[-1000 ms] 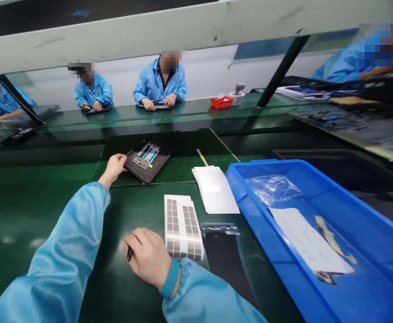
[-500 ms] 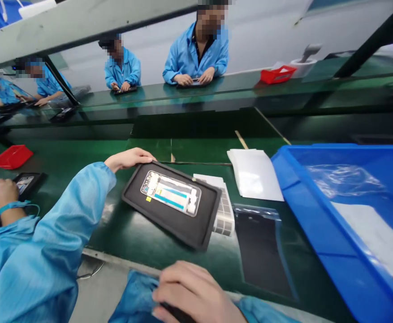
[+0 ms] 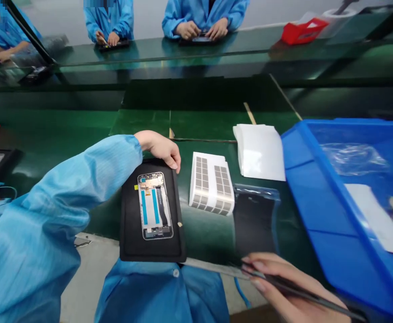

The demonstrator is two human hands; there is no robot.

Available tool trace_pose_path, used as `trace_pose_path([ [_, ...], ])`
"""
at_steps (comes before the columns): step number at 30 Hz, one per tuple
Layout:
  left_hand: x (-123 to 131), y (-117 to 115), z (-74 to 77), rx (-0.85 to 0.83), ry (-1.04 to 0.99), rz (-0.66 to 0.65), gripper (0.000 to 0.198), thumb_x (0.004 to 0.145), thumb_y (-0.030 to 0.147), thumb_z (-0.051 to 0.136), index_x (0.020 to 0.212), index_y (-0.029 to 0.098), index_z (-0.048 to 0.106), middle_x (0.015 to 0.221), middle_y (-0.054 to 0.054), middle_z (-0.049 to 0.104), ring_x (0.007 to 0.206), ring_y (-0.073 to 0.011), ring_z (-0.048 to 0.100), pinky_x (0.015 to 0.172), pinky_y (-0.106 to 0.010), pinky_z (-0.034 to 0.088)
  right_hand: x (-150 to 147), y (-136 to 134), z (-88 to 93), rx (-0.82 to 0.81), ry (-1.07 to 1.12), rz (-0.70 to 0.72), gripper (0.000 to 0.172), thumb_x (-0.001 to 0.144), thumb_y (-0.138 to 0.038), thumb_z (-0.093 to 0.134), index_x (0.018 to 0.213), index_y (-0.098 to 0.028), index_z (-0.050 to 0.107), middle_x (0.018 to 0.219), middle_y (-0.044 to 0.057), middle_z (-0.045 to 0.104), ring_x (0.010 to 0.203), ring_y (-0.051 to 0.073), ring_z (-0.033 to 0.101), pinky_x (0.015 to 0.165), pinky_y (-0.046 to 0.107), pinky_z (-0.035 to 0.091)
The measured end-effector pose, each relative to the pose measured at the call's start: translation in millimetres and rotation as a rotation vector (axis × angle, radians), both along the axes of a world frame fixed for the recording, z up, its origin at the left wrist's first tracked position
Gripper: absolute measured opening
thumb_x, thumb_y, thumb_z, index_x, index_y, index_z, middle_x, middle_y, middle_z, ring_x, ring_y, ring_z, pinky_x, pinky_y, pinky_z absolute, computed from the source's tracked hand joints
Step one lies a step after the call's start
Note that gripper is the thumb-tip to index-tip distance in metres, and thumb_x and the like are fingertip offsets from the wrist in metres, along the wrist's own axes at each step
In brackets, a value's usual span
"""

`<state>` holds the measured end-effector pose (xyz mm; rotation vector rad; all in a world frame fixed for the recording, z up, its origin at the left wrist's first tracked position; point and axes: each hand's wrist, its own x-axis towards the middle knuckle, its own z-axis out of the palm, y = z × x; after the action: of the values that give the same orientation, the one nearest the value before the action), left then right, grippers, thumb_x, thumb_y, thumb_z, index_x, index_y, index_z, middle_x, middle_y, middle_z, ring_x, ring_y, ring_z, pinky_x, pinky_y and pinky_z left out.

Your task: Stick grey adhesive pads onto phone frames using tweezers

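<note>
**Under the left hand: phone frame on black mat**

Under the left hand (image 3: 159, 148), a phone frame (image 3: 155, 206) lies on a black mat (image 3: 152, 251). The fingers curl over the mat's top edge, apparently to hold it square. The right hand (image 3: 283, 294), well clear to the right, pinches slim black tweezers (image 3: 330, 304). Beside the mat, within easy reach, sits a grey-patterned label sheet (image 3: 211, 184).

1. A phone frame (image 3: 155, 206) lies in a padded tray (image 3: 152, 255) at the front edge of the workbench (image 3: 142, 121).
2. A folded label sheet (image 3: 211, 184) lies right of the tray, with a paper stack (image 3: 260, 152) behind and right of it.
3. A plastic bag (image 3: 255, 220) lies just right of the label sheet, in front of the stack.
4. A plastic bin (image 3: 317, 179) stands at the bench's right edge, right of the stack and bag, holding plastic film (image 3: 354, 159) behind a paper sheet (image 3: 374, 220).
</note>
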<state>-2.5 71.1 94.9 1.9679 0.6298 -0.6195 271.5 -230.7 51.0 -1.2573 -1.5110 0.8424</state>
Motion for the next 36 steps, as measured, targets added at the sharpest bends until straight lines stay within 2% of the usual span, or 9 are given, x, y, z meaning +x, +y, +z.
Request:
trace_pose_path([
  [2,7.9,-5.1,-0.6,0.127,0.013,-0.065,0.032,0.085,0.029,0.059,0.113,0.020,0.073,0.112,-0.001,0.074,0.098,-0.0170,0.066,0.085,-0.023,0.048,0.5,3.4,-1.2,-0.053,0.036,-0.041,0.016,0.079,-0.016,0.079,0.090,-0.027,0.076,0.086,0.005,0.077,0.071,0.019,0.076,0.065,0.023,0.065],
  [4,11.9,-14.2,-1.6,0.379,0.024,-0.072,0.034,0.084,0.026,0.061,0.117,0.020,0.070,0.121,-0.004,0.070,0.104,-0.0194,0.065,0.089,-0.026,0.048,-0.5,8.8,-1.6,-0.044,0.078,-0.040,0.017,0.079,-0.014,0.078,0.090,-0.026,0.076,0.086,0.004,0.077,0.070,0.018,0.075,0.065,0.024,0.064],
  [6,15.0,-27.8,-3.9,0.733,-0.011,0.027,0.034,0.084,0.025,0.063,0.117,0.018,0.069,0.124,-0.009,0.066,0.107,-0.0240,0.063,0.091,-0.032,0.048,-1.5,17.0,-1.7,-0.022,0.088,-0.052,0.017,0.079,-0.013,0.078,0.089,-0.026,0.075,0.083,0.003,0.076,0.071,0.018,0.073,0.064,0.024,0.062],
  [8,20.6,-46.4,-7.7,0.918,-0.151,0.113,0.028,0.090,0.026,0.058,0.114,0.017,0.069,0.119,-0.010,0.066,0.105,-0.0251,0.063,0.090,-0.035,0.049,-2.1,27.5,-1.8,-0.011,0.065,-0.077,0.016,0.078,-0.012,0.079,0.086,-0.025,0.075,0.082,0.003,0.075,0.073,0.018,0.073,0.067,0.025,0.061],
  [13,49.0,-101.5,-26.2,0.867,-0.487,0.011,0.024,0.097,0.030,0.053,0.108,0.019,0.071,0.111,-0.007,0.067,0.101,-0.0223,0.062,0.089,-0.035,0.048,-2.6,57.0,-5.5,-0.018,0.010,-0.176,0.011,0.080,-0.017,0.078,0.088,-0.024,0.074,0.084,0.002,0.075,0.078,0.019,0.071,0.073,0.030,0.059],
  [17,62.9,-125.5,-46.6,0.901,-0.426,-0.077,0.025,0.096,0.032,0.056,0.112,0.017,0.069,0.119,-0.010,0.064,0.108,-0.0264,0.059,0.090,-0.039,0.046,-2.7,74.8,-14.9,-0.040,-0.045,-0.169,0.007,0.081,-0.022,0.079,0.086,-0.024,0.074,0.084,0.003,0.075,0.080,0.020,0.071,0.075,0.032,0.059],
  [22,59.7,-134.1,-58.9,0.962,-0.334,-0.077,0.037,0.097,0.036,0.054,0.126,0.015,0.061,0.128,-0.014,0.060,0.119,-0.0305,0.054,0.090,-0.040,0.043,-4.8,80.6,-28.7,-0.057,-0.129,-0.064,0.007,0.080,-0.026,0.079,0.084,-0.022,0.073,0.084,0.004,0.076,0.079,0.021,0.072,0.077,0.036,0.060],
  [28,56.7,-138.4,-55.3,1.009,-0.333,-0.120,0.037,0.098,0.036,0.053,0.134,0.030,0.057,0.132,-0.012,0.057,0.115,-0.0310,0.054,0.086,-0.039,0.040,-3.1,76.3,-35.8,-0.046,-0.149,-0.033,0.005,0.081,-0.022,0.078,0.082,-0.022,0.073,0.083,0.005,0.076,0.078,0.021,0.073,0.076,0.035,0.060],
  [36,55.7,-139.3,-54.5,1.016,-0.322,-0.125,0.036,0.099,0.036,0.051,0.134,0.029,0.057,0.131,-0.012,0.057,0.112,-0.0296,0.053,0.086,-0.038,0.038,-0.9,76.9,-35.3,-0.040,-0.137,-0.015,0.006,0.081,-0.019,0.078,0.084,-0.022,0.074,0.085,0.005,0.077,0.078,0.021,0.073,0.075,0.035,0.060],
])
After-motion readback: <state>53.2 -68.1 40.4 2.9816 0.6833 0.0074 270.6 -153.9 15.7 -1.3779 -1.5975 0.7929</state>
